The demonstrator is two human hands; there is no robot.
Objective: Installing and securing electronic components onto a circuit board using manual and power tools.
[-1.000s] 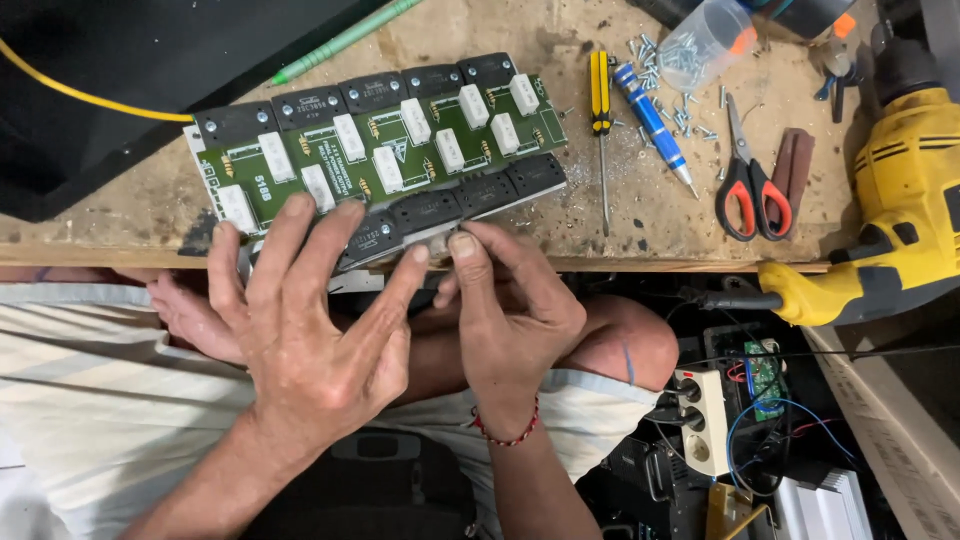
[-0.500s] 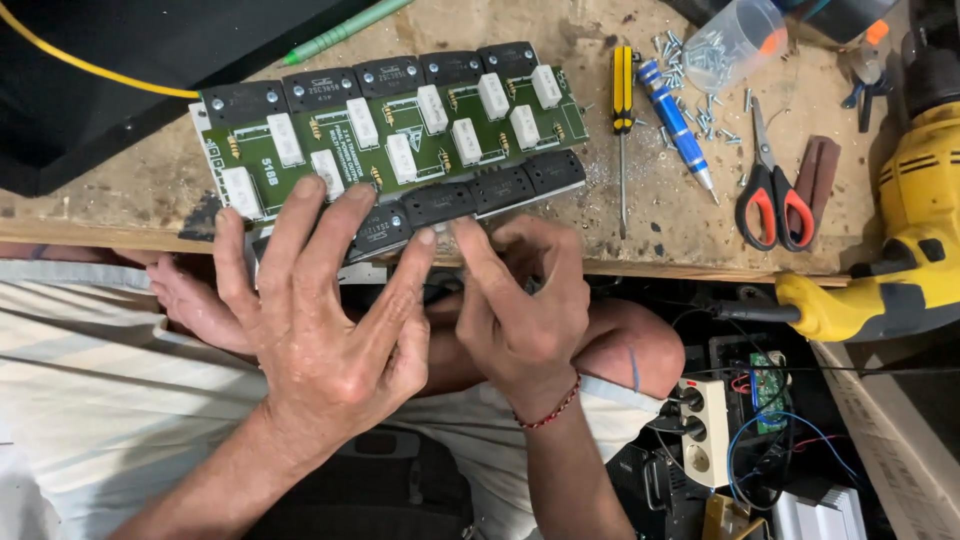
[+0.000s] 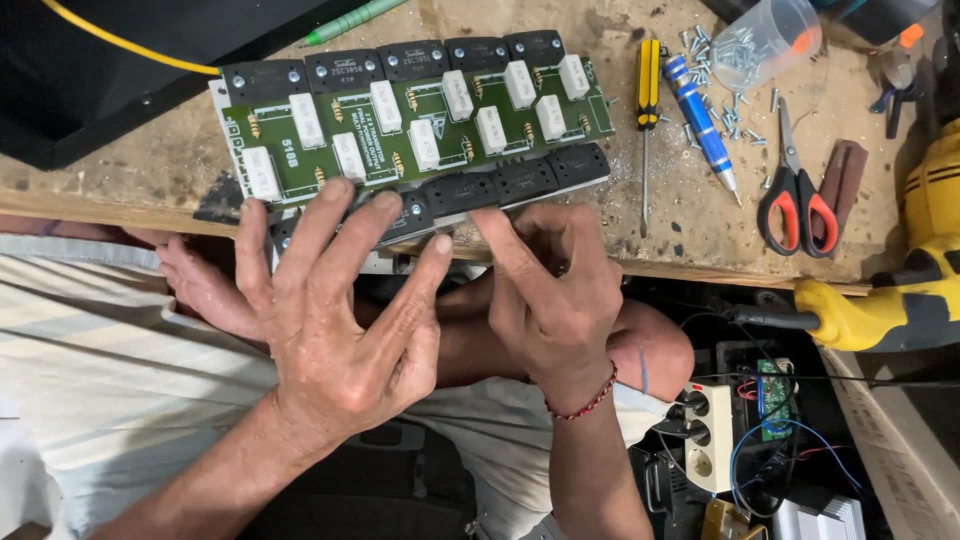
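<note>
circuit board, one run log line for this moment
left hand: fingers on circuit board | right hand: at its near edge | scissors, screwdriver: untouched

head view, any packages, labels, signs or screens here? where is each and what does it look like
No signs or screens show.
Green rectangular circuit board: on the worn wooden bench, printed white lettering, white blocks, black parts with pale markings along its edges; left hand and right hand press its near edge.
Clear plastic cup: tipped over at the bench's far right, silver screws spilling out; the nearest thing to a package.
</note>
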